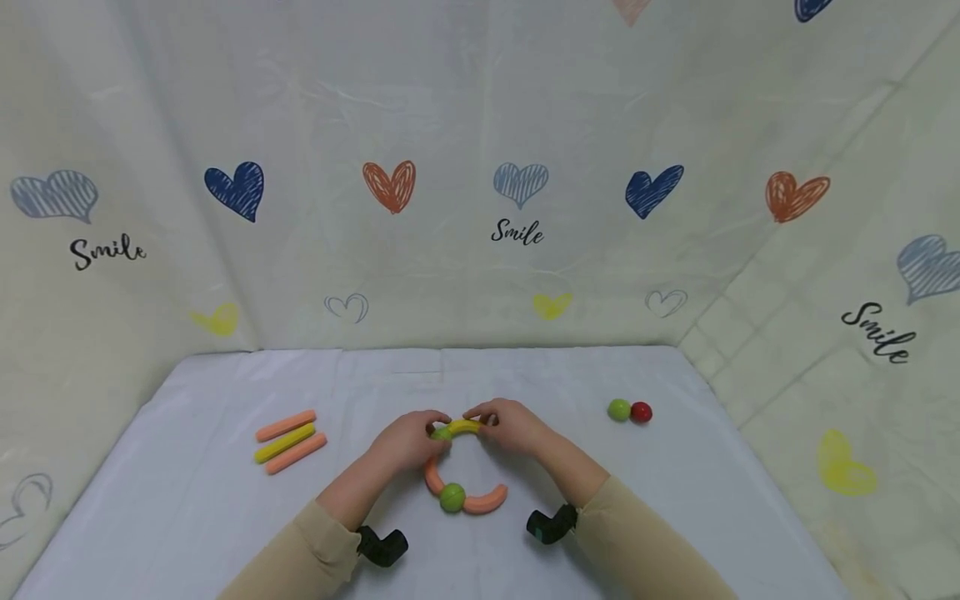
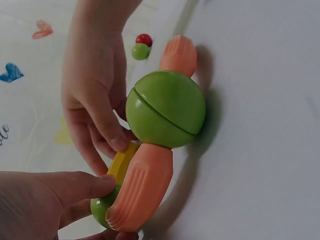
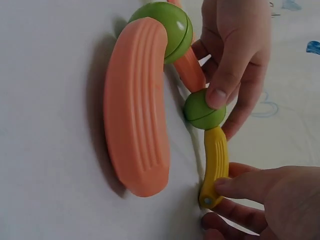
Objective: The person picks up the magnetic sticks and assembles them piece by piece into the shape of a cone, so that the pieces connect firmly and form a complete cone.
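Head view records a chain, judged part-built: the left salmon curved rod [image 1: 432,477] and right salmon curved rod [image 1: 487,500] flank the near green ball [image 1: 452,497], with the far green ball [image 1: 441,434] and yellow curved rod [image 1: 465,426] beyond it, all apparently joined. Left hand [image 1: 411,437] pinches the far green ball; right hand [image 1: 513,425] pinches the yellow curved rod's free end. Judged outstanding: the unclosed gap beyond and right of the near green ball, with three straight rods [image 1: 285,442] well left of it and a loose green ball [image 1: 618,409] and red ball [image 1: 641,412] well right, all unattached.
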### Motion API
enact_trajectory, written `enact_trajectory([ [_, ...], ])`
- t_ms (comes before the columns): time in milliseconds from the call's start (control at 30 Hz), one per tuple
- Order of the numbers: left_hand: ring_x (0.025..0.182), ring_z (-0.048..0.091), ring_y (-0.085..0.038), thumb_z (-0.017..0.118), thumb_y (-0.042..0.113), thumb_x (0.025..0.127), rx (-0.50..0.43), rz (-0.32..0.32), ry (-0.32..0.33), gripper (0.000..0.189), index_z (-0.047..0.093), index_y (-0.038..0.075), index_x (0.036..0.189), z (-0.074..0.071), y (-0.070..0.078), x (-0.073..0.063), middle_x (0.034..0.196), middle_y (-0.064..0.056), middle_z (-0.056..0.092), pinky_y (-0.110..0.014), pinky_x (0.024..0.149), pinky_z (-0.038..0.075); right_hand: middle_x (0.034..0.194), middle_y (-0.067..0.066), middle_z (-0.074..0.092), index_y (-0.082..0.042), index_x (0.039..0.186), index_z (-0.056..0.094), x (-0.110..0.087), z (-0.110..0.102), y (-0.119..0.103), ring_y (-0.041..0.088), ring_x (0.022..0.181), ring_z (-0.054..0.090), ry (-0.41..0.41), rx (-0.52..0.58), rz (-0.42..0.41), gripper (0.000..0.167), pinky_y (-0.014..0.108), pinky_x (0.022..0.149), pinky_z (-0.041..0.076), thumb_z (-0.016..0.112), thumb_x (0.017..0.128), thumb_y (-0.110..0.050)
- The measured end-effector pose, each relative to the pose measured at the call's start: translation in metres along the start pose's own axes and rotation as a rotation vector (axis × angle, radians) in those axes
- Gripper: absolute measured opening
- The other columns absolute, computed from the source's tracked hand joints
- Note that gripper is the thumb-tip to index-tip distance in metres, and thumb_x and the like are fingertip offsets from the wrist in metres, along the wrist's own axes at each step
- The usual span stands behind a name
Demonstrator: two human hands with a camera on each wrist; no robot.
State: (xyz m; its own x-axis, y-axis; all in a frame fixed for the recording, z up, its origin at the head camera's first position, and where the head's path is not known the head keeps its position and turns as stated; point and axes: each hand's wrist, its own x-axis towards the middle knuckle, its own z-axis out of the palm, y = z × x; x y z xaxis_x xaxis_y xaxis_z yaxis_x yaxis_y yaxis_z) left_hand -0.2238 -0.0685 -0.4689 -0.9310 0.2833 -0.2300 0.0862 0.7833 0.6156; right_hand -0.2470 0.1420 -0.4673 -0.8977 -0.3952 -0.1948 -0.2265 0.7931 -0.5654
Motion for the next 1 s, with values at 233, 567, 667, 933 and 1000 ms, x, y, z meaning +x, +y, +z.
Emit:
enact_trajectory([
  [233, 0.099, 0.060, -0.020, 0.074, 0.029, 0.088, 0.007, 0.008, 0.013, 0.045, 0.065, 0.022, 0.132, 0.002, -0.005, -0.009, 0.113, -0.005, 0.067, -0.046, 0.086, 0.050, 0.097, -0.003, 0.065, -0.022, 0.123, 0.071, 0.002, -0.003, -0.005, 0.014, 0.083, 0.055, -0.042, -0.019, -0.031, 0.030, 0.033, 0.073, 0.048, 0.067, 0.095, -0.012],
  [567, 0.088, 0.057, -0.016, 0.075, 0.032, 0.088, 0.011, -0.017, 0.013, 0.047, 0.065, 0.022, 0.132, -0.001, -0.006, -0.015, 0.105, -0.003, 0.066, -0.043, 0.079, 0.050, 0.094, -0.006, 0.064, -0.022, 0.121, 0.072, 0.005, -0.003, -0.007, 0.012, 0.080, 0.054, -0.047, -0.023, -0.055, 0.027, 0.030, 0.069, 0.047, 0.067, 0.095, -0.014],
  [667, 0.087, 0.057, -0.016, 0.075, 0.032, 0.087, 0.011, -0.016, 0.014, 0.047, 0.065, 0.021, 0.132, -0.002, -0.006, -0.016, 0.104, -0.003, 0.066, -0.043, 0.078, 0.050, 0.094, -0.006, 0.064, -0.021, 0.121, 0.073, 0.007, -0.002, -0.007, 0.012, 0.079, 0.054, -0.047, -0.023, -0.061, 0.027, 0.029, 0.068, 0.047, 0.067, 0.095, -0.014],
  [933, 0.095, 0.060, -0.020, 0.074, 0.040, 0.088, 0.024, -0.033, 0.009, 0.052, 0.062, 0.020, 0.135, -0.005, -0.005, -0.016, 0.109, -0.005, 0.066, -0.047, 0.083, 0.051, 0.100, -0.005, 0.065, -0.021, 0.121, 0.072, 0.003, 0.000, -0.004, 0.013, 0.081, 0.054, -0.011, -0.010, -0.066, 0.027, 0.029, 0.069, 0.048, 0.068, 0.095, -0.017],
  [1000, 0.100, 0.061, -0.022, 0.073, 0.041, 0.089, 0.015, -0.038, 0.018, 0.050, 0.062, 0.020, 0.133, -0.006, -0.004, -0.015, 0.113, -0.006, 0.066, -0.049, 0.085, 0.050, 0.101, -0.004, 0.064, -0.020, 0.122, 0.072, 0.001, 0.000, -0.002, 0.014, 0.082, 0.055, 0.009, -0.007, -0.067, 0.027, 0.030, 0.069, 0.049, 0.068, 0.095, -0.018],
])
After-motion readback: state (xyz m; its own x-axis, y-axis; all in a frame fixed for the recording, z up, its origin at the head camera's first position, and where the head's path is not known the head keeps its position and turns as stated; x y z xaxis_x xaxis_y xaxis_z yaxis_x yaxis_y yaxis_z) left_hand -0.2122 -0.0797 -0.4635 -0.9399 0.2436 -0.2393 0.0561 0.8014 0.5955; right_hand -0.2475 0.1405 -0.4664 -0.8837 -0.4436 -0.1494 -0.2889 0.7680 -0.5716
